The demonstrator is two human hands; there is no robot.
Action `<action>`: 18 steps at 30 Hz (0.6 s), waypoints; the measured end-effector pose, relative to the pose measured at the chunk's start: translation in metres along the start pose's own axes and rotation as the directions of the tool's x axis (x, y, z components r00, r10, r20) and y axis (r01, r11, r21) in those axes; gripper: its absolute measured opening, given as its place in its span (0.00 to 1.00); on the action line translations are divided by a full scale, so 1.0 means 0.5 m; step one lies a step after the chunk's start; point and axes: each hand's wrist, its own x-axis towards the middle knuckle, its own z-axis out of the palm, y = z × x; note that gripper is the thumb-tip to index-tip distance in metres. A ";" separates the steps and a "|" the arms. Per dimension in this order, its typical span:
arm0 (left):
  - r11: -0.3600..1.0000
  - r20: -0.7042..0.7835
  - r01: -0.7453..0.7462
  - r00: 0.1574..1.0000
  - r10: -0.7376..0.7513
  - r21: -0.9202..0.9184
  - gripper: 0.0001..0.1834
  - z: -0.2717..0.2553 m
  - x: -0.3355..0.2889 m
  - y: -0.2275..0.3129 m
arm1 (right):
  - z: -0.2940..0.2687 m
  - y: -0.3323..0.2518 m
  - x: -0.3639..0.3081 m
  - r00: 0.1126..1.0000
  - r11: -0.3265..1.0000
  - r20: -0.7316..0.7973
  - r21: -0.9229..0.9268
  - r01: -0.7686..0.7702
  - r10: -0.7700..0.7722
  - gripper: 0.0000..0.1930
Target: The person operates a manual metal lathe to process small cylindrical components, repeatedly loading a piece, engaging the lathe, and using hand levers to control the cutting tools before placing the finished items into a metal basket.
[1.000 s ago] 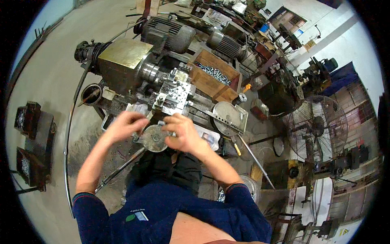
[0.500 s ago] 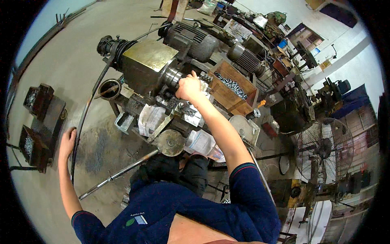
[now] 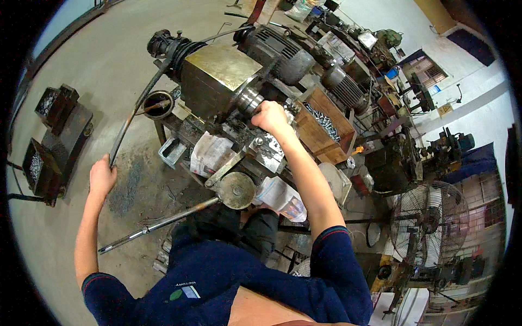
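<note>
Left hand clamps the lower end of a long lever rising to the left edge of the headstock; right hand, well apart, is at the spindle off the right edge, finger closure indeterminable.

Right hand and long lever only partly shown
The right hand's fingertips are hidden at the spindle, so whether anything is pinched there cannot be told; the spindle's end is covered too. The lever's lower end is concealed within the left hand. In the wooden box, the metal parts heaped along its left edge are too small to be told apart. The shirt is cut off by the lower edge.
</note>
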 end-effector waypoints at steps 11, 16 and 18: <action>0.833 -0.134 -0.232 0.931 0.340 0.502 0.08 -0.043 0.247 -0.259 | -0.017 -0.020 -0.016 0.997 0.999 -0.076 0.017 -0.028 0.029 0.13; 0.952 -0.164 0.025 0.986 0.027 0.306 0.16 -0.009 0.263 -0.268 | -0.016 0.013 -0.046 0.883 0.931 -0.294 -0.111 0.348 -0.366 0.12; 0.977 -0.414 -0.210 0.887 0.203 0.029 0.22 0.017 0.259 -0.194 | -0.067 0.014 -0.110 0.823 0.920 -0.437 -0.025 0.392 -0.363 0.16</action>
